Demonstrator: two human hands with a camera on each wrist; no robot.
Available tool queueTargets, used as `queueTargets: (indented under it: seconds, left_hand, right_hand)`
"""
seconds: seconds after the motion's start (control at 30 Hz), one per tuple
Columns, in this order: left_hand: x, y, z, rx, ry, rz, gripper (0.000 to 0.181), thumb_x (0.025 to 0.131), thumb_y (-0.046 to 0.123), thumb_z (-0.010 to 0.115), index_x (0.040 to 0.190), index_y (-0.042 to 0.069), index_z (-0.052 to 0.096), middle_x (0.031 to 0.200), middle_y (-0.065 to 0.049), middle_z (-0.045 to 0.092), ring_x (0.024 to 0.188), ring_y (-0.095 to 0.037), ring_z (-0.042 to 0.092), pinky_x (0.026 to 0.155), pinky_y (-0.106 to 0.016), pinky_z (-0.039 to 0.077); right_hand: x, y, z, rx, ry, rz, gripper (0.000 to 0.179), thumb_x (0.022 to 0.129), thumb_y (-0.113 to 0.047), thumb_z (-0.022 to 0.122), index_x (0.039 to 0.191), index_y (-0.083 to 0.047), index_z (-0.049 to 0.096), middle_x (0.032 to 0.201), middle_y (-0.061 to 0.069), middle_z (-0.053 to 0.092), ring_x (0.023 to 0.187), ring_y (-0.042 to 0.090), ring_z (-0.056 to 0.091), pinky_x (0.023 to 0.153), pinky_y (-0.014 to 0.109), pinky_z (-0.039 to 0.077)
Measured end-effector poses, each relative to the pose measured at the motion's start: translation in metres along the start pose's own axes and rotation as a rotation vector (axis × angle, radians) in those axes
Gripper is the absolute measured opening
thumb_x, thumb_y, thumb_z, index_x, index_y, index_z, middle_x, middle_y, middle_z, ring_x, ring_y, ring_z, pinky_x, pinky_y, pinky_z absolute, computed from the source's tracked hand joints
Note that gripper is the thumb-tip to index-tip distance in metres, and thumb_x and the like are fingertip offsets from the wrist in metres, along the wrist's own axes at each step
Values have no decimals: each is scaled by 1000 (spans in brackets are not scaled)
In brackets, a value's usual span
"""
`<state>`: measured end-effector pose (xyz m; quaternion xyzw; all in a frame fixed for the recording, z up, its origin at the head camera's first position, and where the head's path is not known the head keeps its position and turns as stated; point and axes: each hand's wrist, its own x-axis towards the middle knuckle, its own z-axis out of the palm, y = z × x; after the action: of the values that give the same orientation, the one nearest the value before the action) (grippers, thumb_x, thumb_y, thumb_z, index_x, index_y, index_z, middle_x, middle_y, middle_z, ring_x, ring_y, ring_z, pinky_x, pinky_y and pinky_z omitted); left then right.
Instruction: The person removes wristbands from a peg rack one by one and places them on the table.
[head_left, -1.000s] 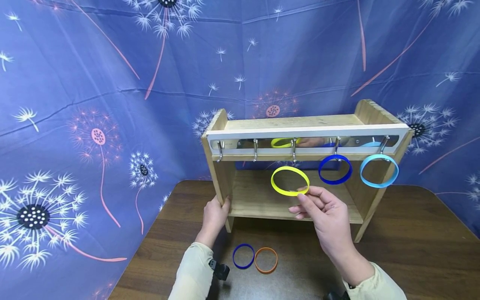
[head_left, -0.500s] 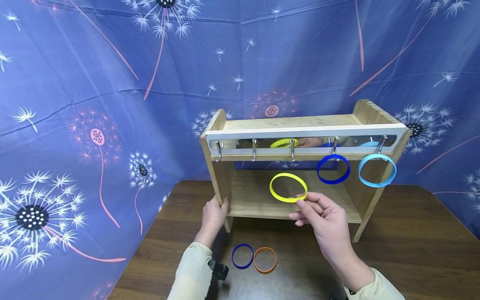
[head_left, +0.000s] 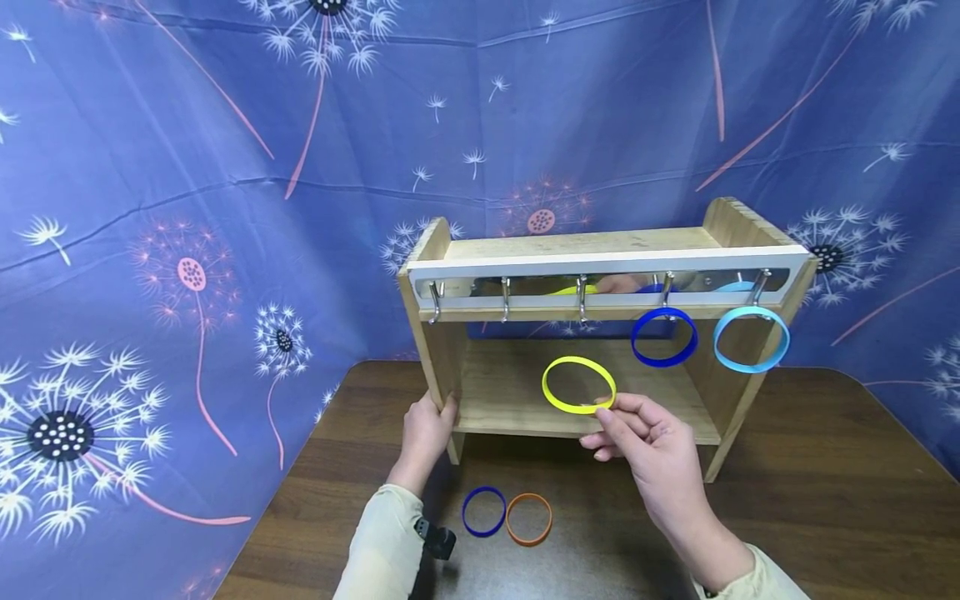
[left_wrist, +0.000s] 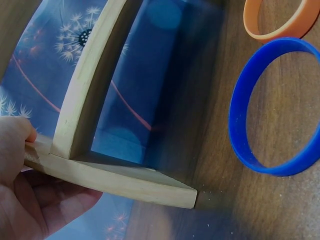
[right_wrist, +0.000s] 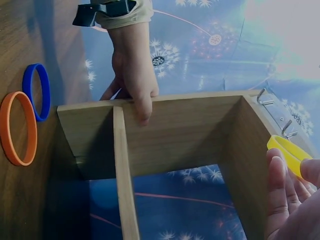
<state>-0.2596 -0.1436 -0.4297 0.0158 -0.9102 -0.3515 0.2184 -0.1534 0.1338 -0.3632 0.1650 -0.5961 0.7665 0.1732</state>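
My right hand [head_left: 652, 454] pinches a yellow silicone wristband [head_left: 579, 410] by its near right edge, between thumb and fingers. The band floats in front of the wooden shelf [head_left: 525, 408], below the middle hook [head_left: 582, 300] and apart from it. With my left hand [head_left: 426, 433] I grip the shelf's left side panel [left_wrist: 115, 182], thumb on its inner face and fingers on the outer one. A dark blue wristband [head_left: 664, 361] and a light blue wristband [head_left: 752, 367] hang from the two rightmost hooks.
On the brown table [head_left: 315, 500] in front of the shelf lie a blue wristband [head_left: 465, 521] and an orange wristband [head_left: 529, 543], side by side. Two more hooks, a left-end hook [head_left: 435, 302] and its neighbour [head_left: 506, 298], carry no band. A blue dandelion-print cloth [head_left: 225, 125] hangs behind.
My right hand has lowered the yellow wristband a little, farther below the hook rail. The left hand keeps its grip on the shelf, and the other wristbands stay put.
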Motion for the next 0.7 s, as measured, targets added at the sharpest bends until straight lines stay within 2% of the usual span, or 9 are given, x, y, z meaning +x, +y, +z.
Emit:
queueTargets:
  seconds: [0.37,0.7]
  left_hand:
    - [1,-3,2,-7,16,33,23,94,27,60,81,8,61,61,-10,61,57,-31,60,53,-46,47]
    - [1,-3,2,-2,7,14,24,94,28,60,79,9,59,61,-10,61,58,-33,61,54,-47,47]
  right_hand:
    - [-11,9,-7,-40,-7,52,15,93,7,58,104,17,56,84,11,74,64,22,71,56,29,54]
    - [-23,23,-13,-91,8,120,21,93,4,61,107,18,54,83,10,74,64,23,71,56,31,55]
